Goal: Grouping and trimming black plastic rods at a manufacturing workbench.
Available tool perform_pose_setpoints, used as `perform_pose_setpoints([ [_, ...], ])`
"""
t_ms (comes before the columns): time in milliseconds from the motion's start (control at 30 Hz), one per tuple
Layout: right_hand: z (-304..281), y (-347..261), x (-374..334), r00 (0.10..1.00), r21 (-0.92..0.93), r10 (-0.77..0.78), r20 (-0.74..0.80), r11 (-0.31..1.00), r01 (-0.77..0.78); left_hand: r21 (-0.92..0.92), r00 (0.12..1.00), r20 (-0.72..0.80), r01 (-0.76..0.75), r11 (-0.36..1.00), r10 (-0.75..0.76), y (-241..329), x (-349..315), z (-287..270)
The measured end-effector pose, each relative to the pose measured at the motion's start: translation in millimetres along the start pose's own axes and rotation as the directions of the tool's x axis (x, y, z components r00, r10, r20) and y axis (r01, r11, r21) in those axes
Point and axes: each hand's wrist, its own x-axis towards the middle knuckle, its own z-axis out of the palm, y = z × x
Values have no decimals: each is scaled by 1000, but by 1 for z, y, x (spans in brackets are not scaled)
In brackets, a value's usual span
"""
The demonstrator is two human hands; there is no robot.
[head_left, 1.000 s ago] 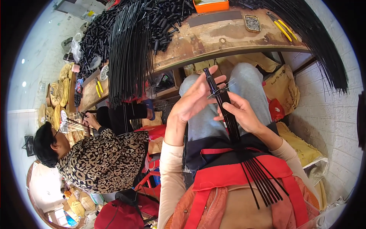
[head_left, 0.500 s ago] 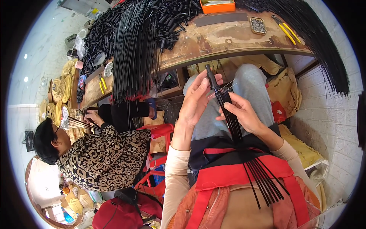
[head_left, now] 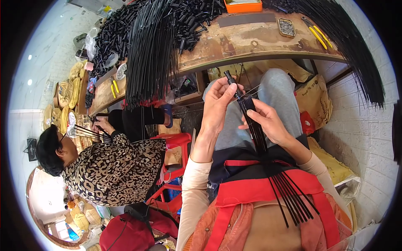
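Note:
My left hand (head_left: pixel 216 102) is raised below the workbench edge, thumb and fingers closed round a black plastic tubular fitting (head_left: pixel 229 77) with a knobbed tip. From that fitting a bundle of thin black rods (head_left: pixel 257 136), resembling umbrella ribs, runs down toward my lap. My right hand (head_left: pixel 270 124) grips the bundle just below the fitting, thumb across its front. A few thin wires (head_left: pixel 253 89) stick out sideways between the hands. The rods' lower ends (head_left: pixel 293 201) fan out over my red and black apron (head_left: pixel 247 190).
The wooden workbench (head_left: pixel 234 46) carries heaped black fittings (head_left: pixel 192 25), hanging black rods (head_left: pixel 150 58), an orange box (head_left: pixel 243 6), a tray of small metal bits (head_left: pixel 287 27) and yellow-handled pliers (head_left: pixel 318 37). At left, a co-worker (head_left: pixel 113 167) handles similar rods beside a red stool (head_left: pixel 178 152).
My left hand's fingers have closed in round the fitting, having been more spread before. My right hand keeps its grip on the rods. The view has shifted slightly.

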Motion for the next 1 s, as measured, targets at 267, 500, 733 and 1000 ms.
perform_pose_setpoints([
  [267, -1, 3, -1, 1000, 7, -12, -23, 1000, 12, -78, 998, -59, 24, 997, -29, 0, -1, 6],
  [500, -5, 4, -2, 999, 10, 0, -32, 1000, 0, 171, 996, -78, -39, 985, 53, 6, 2, 9],
  [733, -8, 3, -3, 1000, 50, 20, -2, 999, -20, 104, 999, 33, -13, 995, 9, 4, 1, 5],
  [1000, -11, 1, -2, 999, 68, 29, 29, 997, -31, -37, 990, 137, 39, 999, -34, 5, 1, 1],
])
